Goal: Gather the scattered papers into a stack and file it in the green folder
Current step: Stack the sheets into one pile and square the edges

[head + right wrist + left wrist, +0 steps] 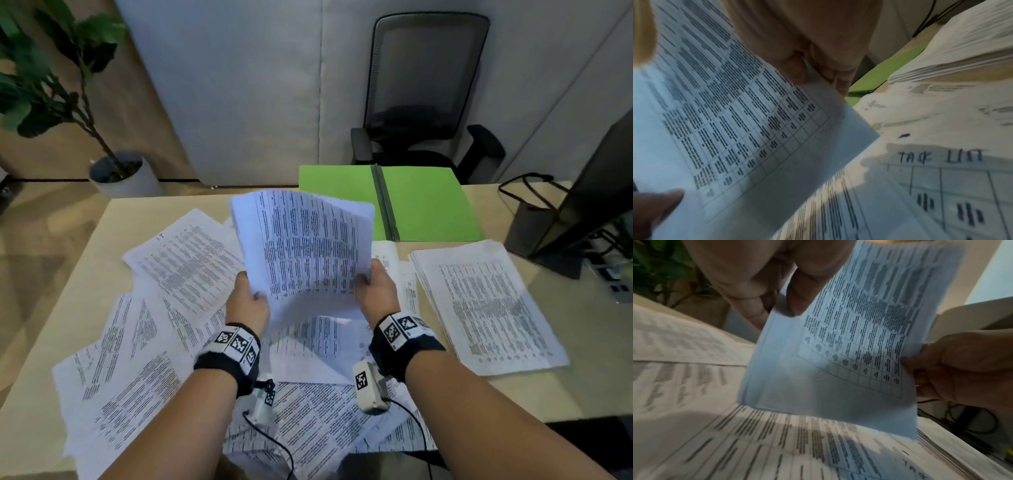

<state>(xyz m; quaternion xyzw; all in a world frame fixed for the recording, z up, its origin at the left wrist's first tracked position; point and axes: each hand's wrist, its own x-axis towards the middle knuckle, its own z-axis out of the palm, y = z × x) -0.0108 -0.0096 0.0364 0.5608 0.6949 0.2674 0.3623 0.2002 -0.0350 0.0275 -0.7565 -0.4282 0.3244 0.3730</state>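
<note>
Head view taken from above and behind grip, facing forward and down; desk (565, 387), both wrists seen. Left wrist view taken from below-left of grip, very near, facing up along left hand (764, 282). Right wrist view taken from below-right, equally near. Held sheets (305, 253) shared by all three views; opposite hand caught at each wrist view's edge.

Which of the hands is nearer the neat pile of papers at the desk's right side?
Right. The right hand grips the lifted sheets just left of the neat pile. The left hand grips their opposite edge, farther from the pile.
</note>
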